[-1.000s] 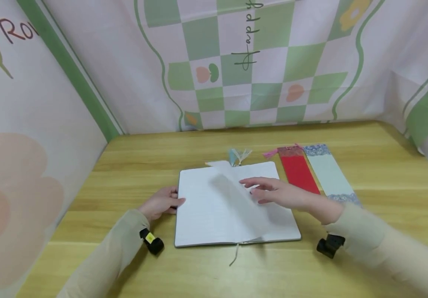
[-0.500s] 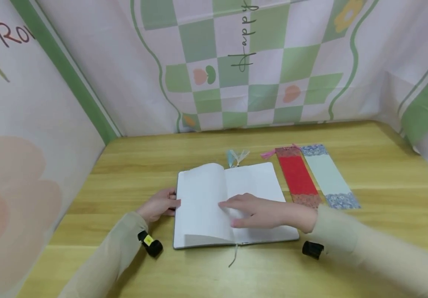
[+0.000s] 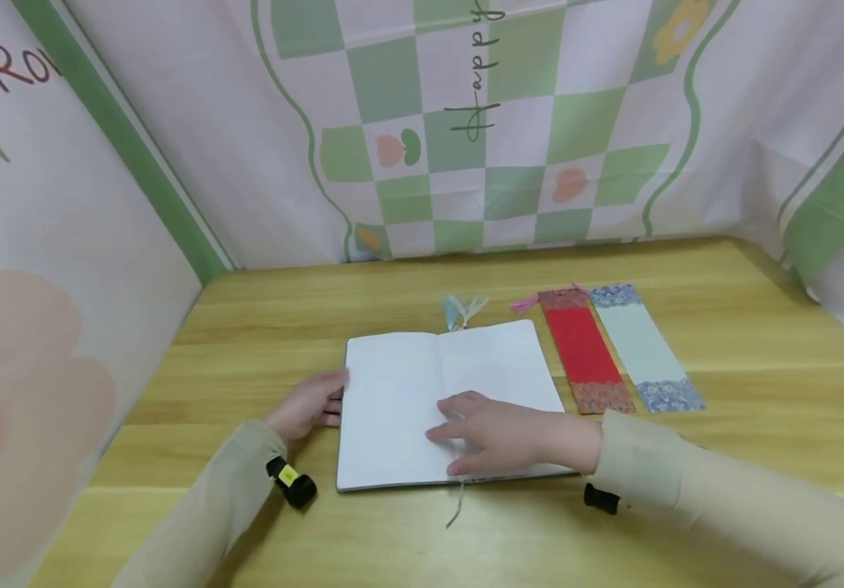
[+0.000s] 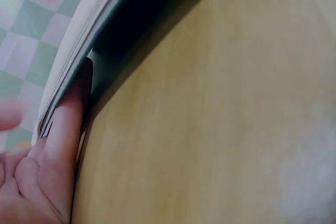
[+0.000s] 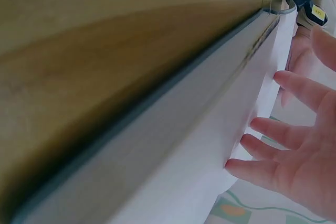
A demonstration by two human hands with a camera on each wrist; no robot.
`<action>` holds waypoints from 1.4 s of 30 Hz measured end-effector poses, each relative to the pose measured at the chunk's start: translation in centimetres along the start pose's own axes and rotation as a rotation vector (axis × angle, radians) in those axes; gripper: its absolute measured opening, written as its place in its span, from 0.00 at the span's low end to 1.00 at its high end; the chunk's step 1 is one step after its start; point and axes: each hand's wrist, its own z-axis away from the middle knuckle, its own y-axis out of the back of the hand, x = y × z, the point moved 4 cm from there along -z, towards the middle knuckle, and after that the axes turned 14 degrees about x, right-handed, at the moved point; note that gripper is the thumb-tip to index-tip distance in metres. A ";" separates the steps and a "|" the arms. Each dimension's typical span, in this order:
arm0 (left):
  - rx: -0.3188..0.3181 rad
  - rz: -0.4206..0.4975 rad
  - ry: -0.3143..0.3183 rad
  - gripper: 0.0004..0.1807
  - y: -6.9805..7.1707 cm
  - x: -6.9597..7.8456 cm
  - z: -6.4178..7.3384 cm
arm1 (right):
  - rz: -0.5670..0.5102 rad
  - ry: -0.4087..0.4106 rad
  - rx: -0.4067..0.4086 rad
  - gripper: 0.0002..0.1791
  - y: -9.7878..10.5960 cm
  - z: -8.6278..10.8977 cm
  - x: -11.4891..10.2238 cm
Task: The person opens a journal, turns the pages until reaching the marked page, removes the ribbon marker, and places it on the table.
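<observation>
An open notebook (image 3: 385, 408) with blank white pages lies on the wooden table. The left hand (image 3: 307, 404) holds its left edge. In the left wrist view, fingers (image 4: 65, 129) reach under the dark cover, while the blurred thumb is raised apart from the pages. Over the lower middle of the spread is the right hand (image 3: 506, 433), its fingers spread and extended. The right wrist view has those fingertips (image 5: 231, 164) at the page surface. A blue and a cream tassel (image 3: 469, 308) stick out at the notebook's top; a thin ribbon (image 3: 455, 508) hangs from its bottom.
Right of the notebook lie a red bookmark (image 3: 585, 347) with a pink tassel (image 3: 524, 304) and a pale green bookmark (image 3: 644, 343) with blue patterned ends. Patterned cloth (image 3: 458, 163) hangs behind the wooden table (image 3: 274, 318).
A raised page has swung over to the left and now lies flat. The right hand followed it leftward and down onto the spread. The left thumb has drawn back from the page to the edge.
</observation>
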 end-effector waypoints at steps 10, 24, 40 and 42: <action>0.011 -0.104 -0.022 0.22 -0.1 0.2 0.3 | 0.088 0.046 0.022 0.29 0.4 -0.4 0.4; -0.021 -0.089 -0.051 0.21 -0.1 0.3 0.2 | 0.146 -0.073 0.004 0.42 2.5 -1.8 5.3; -0.026 -0.092 -0.046 0.17 -0.1 0.3 0.3 | 0.225 -0.241 0.104 0.54 4.8 -1.8 9.2; -0.020 -0.095 -0.041 0.17 -0.1 0.4 0.4 | 0.245 -0.259 0.119 0.55 5.2 -1.8 9.7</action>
